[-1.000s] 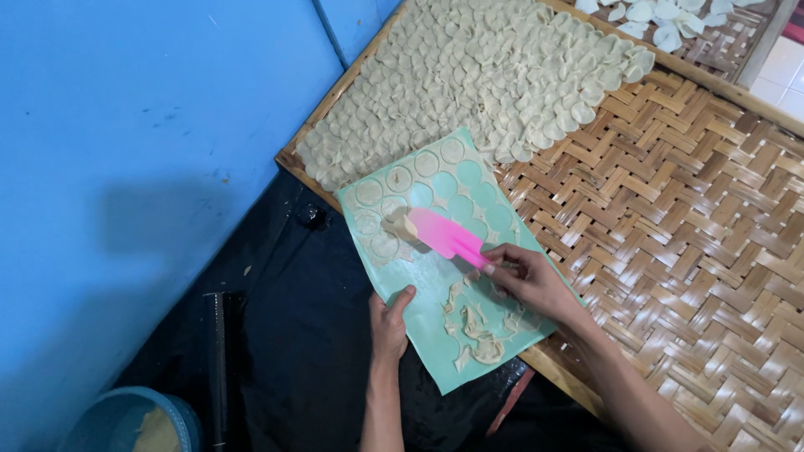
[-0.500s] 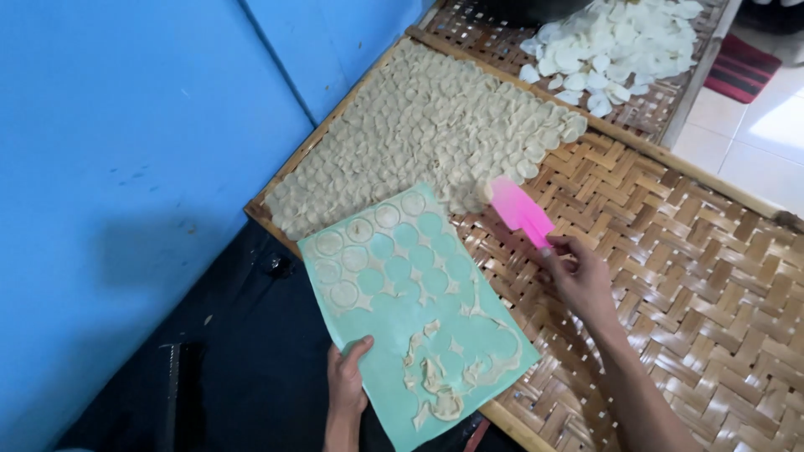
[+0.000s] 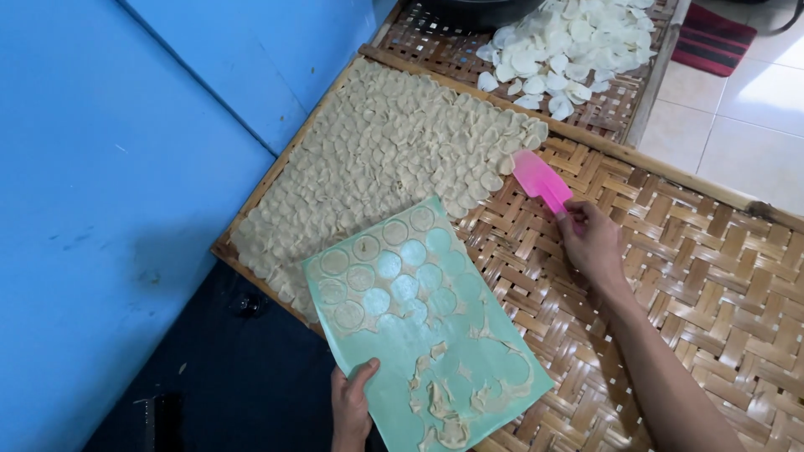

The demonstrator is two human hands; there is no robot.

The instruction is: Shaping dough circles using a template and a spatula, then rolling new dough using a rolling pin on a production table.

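My left hand grips the near edge of a green cutting mat, thumb on top. Thin dough rounds cover the mat's far half and torn dough scraps its near half. The mat rests tilted over the edge of a woven bamboo tray. My right hand holds a pink spatula by its handle. The blade touches the tray at the edge of a large bed of pale dough rounds laid out in overlapping rows.
A second woven tray beyond holds a heap of white, curled dried chips. A blue wall runs along the left. Tiled floor and a red mat lie at the top right. Dark cloth lies below the mat.
My right hand lifted the pink spatula off the green mat and carried it right and away to the edge of the laid-out rounds. The view shifted, showing more of the far tray.
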